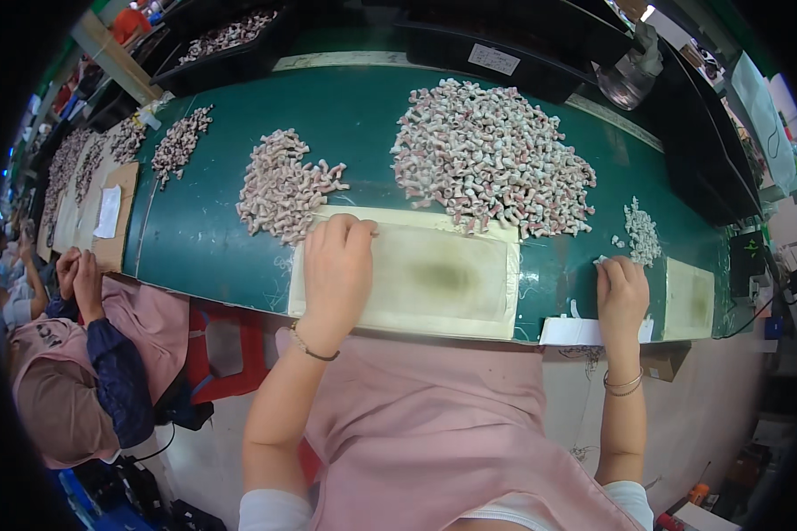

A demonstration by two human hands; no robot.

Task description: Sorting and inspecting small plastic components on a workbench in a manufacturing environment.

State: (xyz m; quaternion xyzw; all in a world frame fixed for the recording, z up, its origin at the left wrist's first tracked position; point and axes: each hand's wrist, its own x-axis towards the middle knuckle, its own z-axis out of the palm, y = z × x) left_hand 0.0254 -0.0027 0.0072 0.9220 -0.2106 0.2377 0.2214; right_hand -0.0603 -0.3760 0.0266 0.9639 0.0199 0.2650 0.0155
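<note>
My left hand (338,270) is over the left end of a pale rectangular mat (390,305). Its fingers are curled together by the edge of a heap of small knobbly pinkish-white pieces (279,186); what they hold, if anything, is hidden. Off to the right, my right hand (624,288) is closed above the green table, thumb and fingers drawn together. A tiny white piece (601,260) shows at its fingertips. Beside that hand lies a small pile of white bits (642,232). A much larger heap of knobbly pieces (491,155) spreads behind the mat.
Black bins (496,40) line the table's back. A white folded card (568,332) is at the front edge under my right wrist, with a smaller pale mat (689,299) farther right. To the left, a co-worker in a pink apron (155,327) sits at the same table.
</note>
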